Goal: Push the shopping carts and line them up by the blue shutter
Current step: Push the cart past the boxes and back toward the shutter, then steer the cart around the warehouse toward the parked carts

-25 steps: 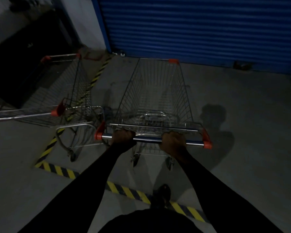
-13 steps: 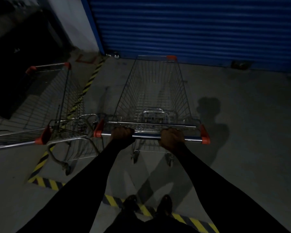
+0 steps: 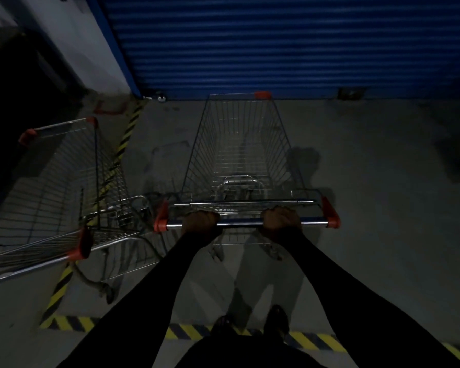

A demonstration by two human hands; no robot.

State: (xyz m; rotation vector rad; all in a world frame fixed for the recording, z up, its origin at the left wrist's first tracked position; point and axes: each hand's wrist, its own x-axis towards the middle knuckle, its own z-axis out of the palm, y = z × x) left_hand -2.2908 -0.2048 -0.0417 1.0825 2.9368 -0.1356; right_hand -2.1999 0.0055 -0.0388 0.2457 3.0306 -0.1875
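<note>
Dim loading or storage bay: concrete floor with hazard striping, trolleys before a blue shutter.

The person wore close-fitting black long sleeves. The left sleeve and the right sleeve were plain and each ended at the wrist. The left hand and the right hand were bare. A dark garment covered the body; its detail was lost in dim light. The left shoe and the right shoe were dark.
</note>
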